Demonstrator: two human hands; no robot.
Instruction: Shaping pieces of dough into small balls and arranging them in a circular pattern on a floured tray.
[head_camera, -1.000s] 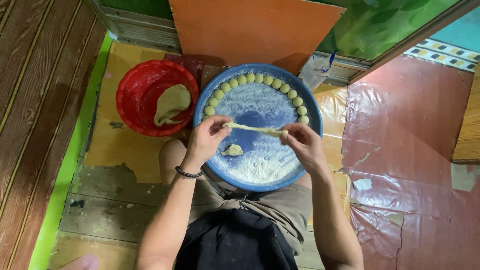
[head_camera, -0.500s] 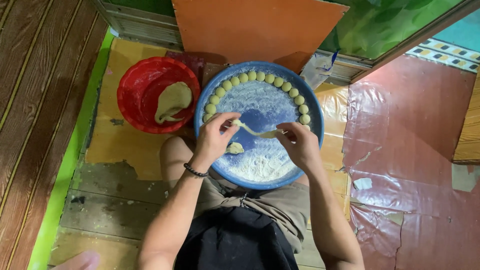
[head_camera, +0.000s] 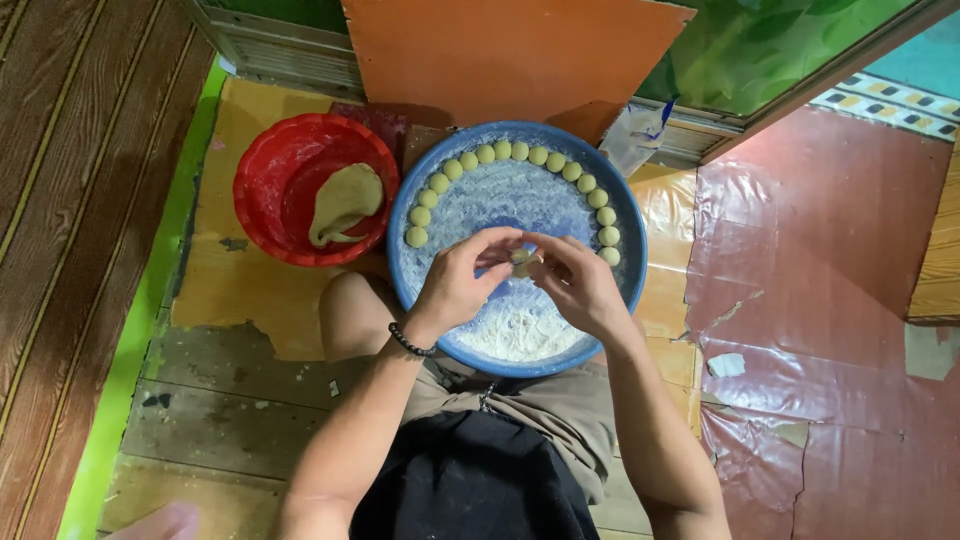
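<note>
A large round blue tray (head_camera: 625, 290), dusted with white flour, is seen on the floor before the seated person, with a curved row of small dough balls (head_camera: 540, 156) laid along its far rim. To its left, a red bowl (head_camera: 262, 200) containing a lump of dough (head_camera: 345, 203) is set. Above the tray's middle, a small piece of dough (head_camera: 522, 262) is pinched between the left hand (head_camera: 462, 285) and the right hand (head_camera: 580, 288), both narrowly closed around it.

Glossy red plastic bowl (head_camera: 262, 200), flour-dusted matt blue tray (head_camera: 625, 290), soft smooth dough piece (head_camera: 522, 262), worn wooden floor (head_camera: 200, 420).
</note>
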